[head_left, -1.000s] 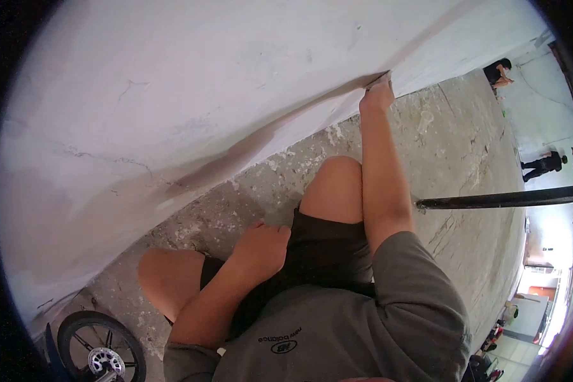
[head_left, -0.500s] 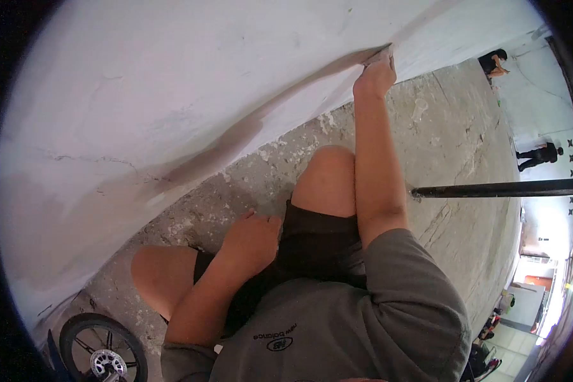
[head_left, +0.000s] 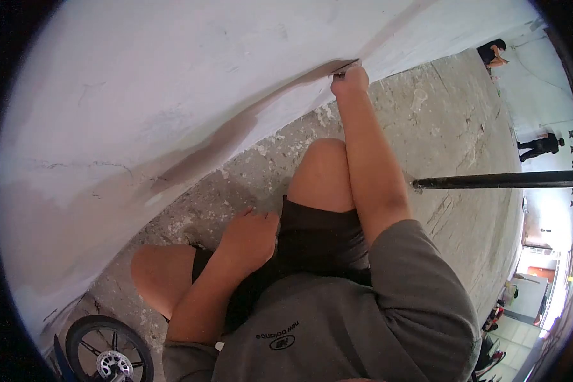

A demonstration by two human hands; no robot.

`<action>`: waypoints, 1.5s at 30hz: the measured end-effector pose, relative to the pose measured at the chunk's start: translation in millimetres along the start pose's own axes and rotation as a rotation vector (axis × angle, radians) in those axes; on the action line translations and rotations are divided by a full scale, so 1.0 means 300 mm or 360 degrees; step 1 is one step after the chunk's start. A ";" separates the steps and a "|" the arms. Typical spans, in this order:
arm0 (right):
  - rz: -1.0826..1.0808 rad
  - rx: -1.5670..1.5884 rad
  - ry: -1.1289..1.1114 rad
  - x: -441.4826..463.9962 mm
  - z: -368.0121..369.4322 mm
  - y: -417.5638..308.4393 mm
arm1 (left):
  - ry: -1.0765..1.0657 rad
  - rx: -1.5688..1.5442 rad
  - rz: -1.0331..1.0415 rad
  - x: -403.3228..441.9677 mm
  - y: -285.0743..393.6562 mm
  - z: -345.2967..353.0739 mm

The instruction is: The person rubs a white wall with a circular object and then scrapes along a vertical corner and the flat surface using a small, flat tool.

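My right hand (head_left: 352,81) is closed around a thin flat blade-like tool (head_left: 346,66), whose edge lies against the white wall (head_left: 191,70) low down near the floor. A brownish, damp-looking band (head_left: 235,124) runs along the wall to the left of that hand. My left hand (head_left: 251,239) is curled over my lap, beside the dark shorts; its fingertips are partly turned away, and whether it holds something is hidden.
Rough concrete floor (head_left: 452,127) meets the wall's base. A black pole (head_left: 496,180) stands at the right. A spoked wheel (head_left: 110,353) is at bottom left. Two other people, one crouching (head_left: 491,53) and one standing (head_left: 541,147), are by the far wall.
My right hand has shifted left along the wall with the tool, after first rising a little in view. My left hand has stayed at my lap.
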State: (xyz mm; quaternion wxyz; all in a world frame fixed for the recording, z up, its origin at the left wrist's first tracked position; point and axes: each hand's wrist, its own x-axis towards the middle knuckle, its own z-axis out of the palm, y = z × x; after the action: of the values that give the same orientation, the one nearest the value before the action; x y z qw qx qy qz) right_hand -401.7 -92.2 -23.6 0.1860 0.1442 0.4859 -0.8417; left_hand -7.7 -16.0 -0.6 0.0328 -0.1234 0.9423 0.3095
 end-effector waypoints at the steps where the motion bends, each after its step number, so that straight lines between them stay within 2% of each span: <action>1: 0.0009 -0.0045 -0.0214 0.017 -0.023 0.014 | 0.0062 -0.0026 -0.0001 -0.001 -0.004 0.003; 2: 0.0024 -0.0092 -0.0426 0.011 -0.029 0.027 | 0.0063 -0.0025 -0.0012 0.001 -0.011 0.005; 3: 0.0037 -0.0093 -0.0431 0.012 -0.017 0.037 | 0.0023 -0.0031 -0.0048 0.006 -0.021 0.006; 5: 0.0028 0.0078 -0.0163 0.007 -0.007 0.043 | -0.0035 -0.0040 -0.0083 0.003 -0.023 0.006; 6: 0.0026 0.0081 -0.0160 0.064 -0.023 0.069 | -0.0031 -0.0024 -0.0069 0.006 -0.018 -0.002; 7: -0.0009 -0.0282 -0.0112 0.164 -0.049 0.114 | -0.0022 -0.0005 -0.0053 0.011 -0.014 -0.008; 9: -0.0048 -0.0644 -0.0076 0.149 -0.038 0.104 | 0.0065 -0.0004 0.0001 0.010 -0.013 0.005; 11: 0.0041 -0.0106 -0.0375 -0.062 -0.013 0.034 | 0.0143 -0.0015 0.0034 0.006 -0.014 0.008; 12: 0.0049 -0.0111 -0.0380 -0.048 -0.002 0.038 | 0.0089 0.0008 0.0003 0.008 -0.013 0.002; 15: 0.0144 -0.0160 0.0034 0.003 0.008 0.011 | -0.0026 0.0013 -0.0026 0.006 -0.002 -0.012; 17: 0.0104 -0.0053 -0.0038 0.000 0.012 0.026 | -0.0051 0.0005 -0.0037 0.011 -0.003 -0.013; 19: 0.0075 0.0045 -0.0112 -0.020 0.011 0.035 | 0.0118 -0.0042 -0.0001 0.003 -0.010 0.011; 21: 0.0084 0.0263 -0.0244 -0.056 0.010 0.009 | 0.0131 -0.0022 0.0003 0.006 -0.022 0.012; 22: 0.0086 0.0256 -0.0234 -0.054 0.017 0.001 | 0.0121 -0.0004 0.0019 0.003 -0.021 0.018; 24: 0.0005 -0.0064 0.0022 -0.014 0.026 -0.019 | 0.0034 -0.0015 -0.0005 0.006 -0.007 0.004; 27: -0.0072 0.0113 -0.0194 -0.013 0.014 -0.002 | -0.0005 -0.0024 -0.0061 0.011 -0.003 0.004; 31: -0.0139 -0.0018 -0.0207 -0.054 0.010 -0.046 | -0.0031 -0.0063 -0.0102 0.005 0.002 -0.025; 33: -0.0113 0.0046 0.0049 -0.023 0.044 -0.060 | -0.0016 -0.0029 -0.0084 0.003 -0.004 -0.009; 34: -0.0110 0.0048 0.0039 -0.017 0.042 -0.049 | -0.0005 -0.0002 -0.0072 0.003 -0.007 -0.006; 36: -0.0133 0.0024 -0.0215 -0.048 0.024 -0.031 | -0.0007 -0.0042 -0.0088 -0.002 0.002 -0.017; 39: -0.0254 0.0079 -0.0230 0.003 0.025 -0.030 | -0.0025 -0.0049 -0.0071 -0.002 0.004 -0.012; 43: -0.0203 0.0107 -0.0197 0.001 0.018 -0.026 | -0.0021 0.0014 -0.0063 0.004 0.003 -0.007; 45: -0.0259 0.0002 -0.0342 -0.010 0.006 -0.037 | -0.0005 -0.0028 -0.0071 0.000 -0.001 -0.017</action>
State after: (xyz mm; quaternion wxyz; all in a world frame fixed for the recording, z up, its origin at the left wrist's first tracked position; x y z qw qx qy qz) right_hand -404.0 -88.3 -12.8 0.1681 0.0134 0.4727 -0.8649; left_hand -7.5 -19.4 3.3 0.0401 -0.1442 0.9365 0.3172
